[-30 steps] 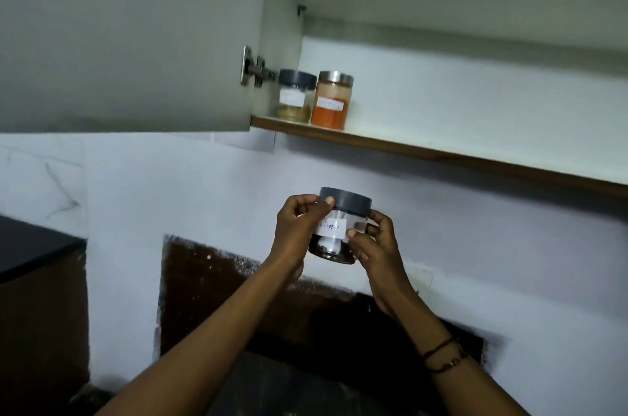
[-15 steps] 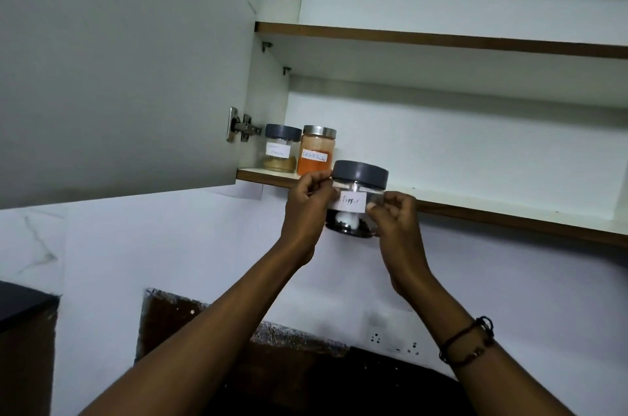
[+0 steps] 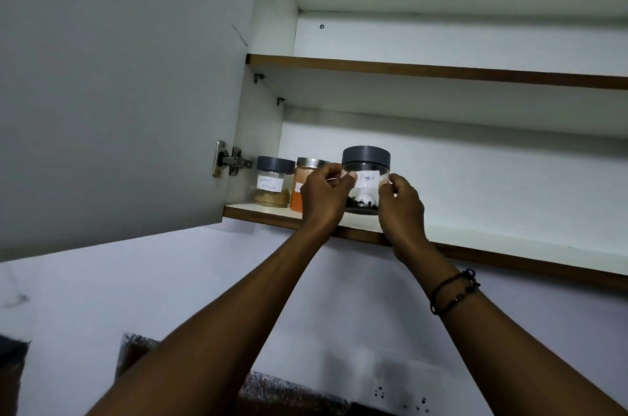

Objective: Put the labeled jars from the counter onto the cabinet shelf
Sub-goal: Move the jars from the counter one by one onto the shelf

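A white wall cabinet is standing open above a pale kitchen wall, its door (image 3: 119,92) swung out to the left of the lower shelf (image 3: 492,250), which is showing a brown wooden front edge. The pepper jar (image 3: 366,177) is sitting low over that shelf near its front edge; whether its base is touching the board cannot be told. The left hand (image 3: 323,196) is gripping the jar's left side with curled fingers, and the right hand (image 3: 401,208) is pinching its right side, thumb on the paper label. To finish well, the person is probably needing to keep the jar upright, slide it back from the shelf edge until its base is fully supported, leave the label facing out, and only then let go. The jar is round clear glass or plastic with a matte grey lid and dark contents at the bottom. Just left of it on the shelf are standing an orange-filled jar (image 3: 300,189) with a shiny metal lid and, beyond that, a tan-filled jar (image 3: 273,183) with a grey lid.
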Demonstrator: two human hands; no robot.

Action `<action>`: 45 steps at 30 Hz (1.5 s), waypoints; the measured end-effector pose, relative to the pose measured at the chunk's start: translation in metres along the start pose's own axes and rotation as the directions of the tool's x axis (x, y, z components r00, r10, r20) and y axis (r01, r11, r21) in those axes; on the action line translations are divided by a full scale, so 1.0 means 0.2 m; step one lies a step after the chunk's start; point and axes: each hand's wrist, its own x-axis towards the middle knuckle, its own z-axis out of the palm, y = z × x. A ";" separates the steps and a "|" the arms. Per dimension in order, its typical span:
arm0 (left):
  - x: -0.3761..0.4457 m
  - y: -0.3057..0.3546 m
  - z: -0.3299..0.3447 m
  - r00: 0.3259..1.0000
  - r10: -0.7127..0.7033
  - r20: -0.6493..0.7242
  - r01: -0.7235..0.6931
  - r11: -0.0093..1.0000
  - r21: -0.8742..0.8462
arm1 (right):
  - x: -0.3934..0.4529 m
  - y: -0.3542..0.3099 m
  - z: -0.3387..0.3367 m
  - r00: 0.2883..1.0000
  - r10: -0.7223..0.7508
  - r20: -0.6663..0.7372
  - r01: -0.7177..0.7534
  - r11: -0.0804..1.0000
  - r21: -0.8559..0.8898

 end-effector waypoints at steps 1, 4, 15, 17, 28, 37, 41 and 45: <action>0.03 -0.01 0.01 1.000 0.010 -0.009 -0.009 0.999 0.033 | 0.03 0.01 0.02 1.000 0.011 0.021 -0.010 1.000 -0.018; 0.11 -0.07 0.03 1.000 0.007 -0.020 -0.004 0.991 0.134 | 0.10 0.04 0.08 0.993 0.046 0.113 -0.038 0.997 -0.067; 0.23 -0.17 0.06 0.975 -0.093 0.200 -0.010 0.888 0.461 | 0.24 0.08 0.18 0.912 0.178 0.371 -0.144 0.982 -0.118; 0.22 -0.17 0.06 0.974 -0.074 0.212 -0.043 0.866 0.498 | 0.23 0.09 0.17 0.893 0.195 0.405 -0.168 0.981 -0.101; 0.03 -0.14 0.02 0.959 0.172 0.226 -0.268 0.812 0.518 | 0.08 0.05 0.03 0.950 0.017 0.312 0.062 0.969 -0.240; -0.50 -0.14 -0.11 0.929 0.261 0.261 -0.314 0.931 0.188 | -0.45 0.15 -0.24 0.976 -0.084 0.199 0.077 0.996 0.042; -0.83 -0.26 -0.14 0.926 0.091 0.367 -0.160 0.974 0.162 | -0.77 0.30 -0.29 0.955 -0.054 0.293 0.046 0.998 0.034; -1.15 -0.41 -0.17 0.905 -0.048 0.423 -0.017 0.989 0.148 | -1.07 0.48 -0.32 0.945 0.057 0.321 -0.075 0.996 0.044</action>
